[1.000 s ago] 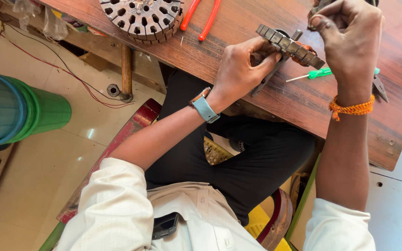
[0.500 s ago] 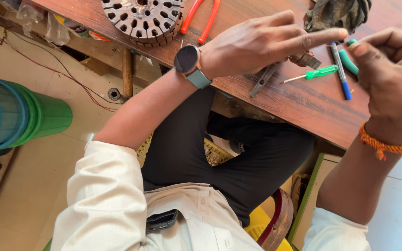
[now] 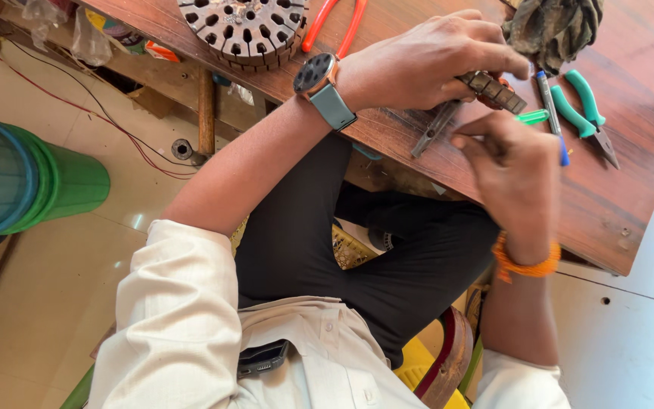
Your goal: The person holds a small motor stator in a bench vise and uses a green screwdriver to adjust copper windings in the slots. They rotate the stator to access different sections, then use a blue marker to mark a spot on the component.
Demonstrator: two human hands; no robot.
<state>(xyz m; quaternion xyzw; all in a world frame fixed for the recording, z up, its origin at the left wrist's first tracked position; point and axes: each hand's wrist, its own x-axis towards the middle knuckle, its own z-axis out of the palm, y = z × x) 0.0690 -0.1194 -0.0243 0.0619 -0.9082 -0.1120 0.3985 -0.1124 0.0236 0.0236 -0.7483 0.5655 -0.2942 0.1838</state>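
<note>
My left hand [image 3: 425, 64], with a watch on its wrist, rests on the wooden table [image 3: 607, 197] and grips a dark slotted metal part [image 3: 496, 91]. My right hand [image 3: 512, 170], with an orange thread on the wrist, hovers just below that part with curled fingers. Its back faces the camera, so what its fingertips pinch is hidden. A flat grey metal tool [image 3: 433, 129] lies between the two hands. A green-handled screwdriver [image 3: 533, 116] peeks out by my right hand.
A round slotted stator core [image 3: 244, 26] and orange-handled pliers [image 3: 334, 26] lie at the table's left. Teal pliers [image 3: 580, 98], a blue pen [image 3: 550, 106] and a crumpled cloth [image 3: 554, 26] lie at the right. Stacked green and blue tubs [image 3: 32, 182] stand on the floor.
My right hand has come in from the right toward the metal part. My left hand has settled over the part, gripping it on the table.
</note>
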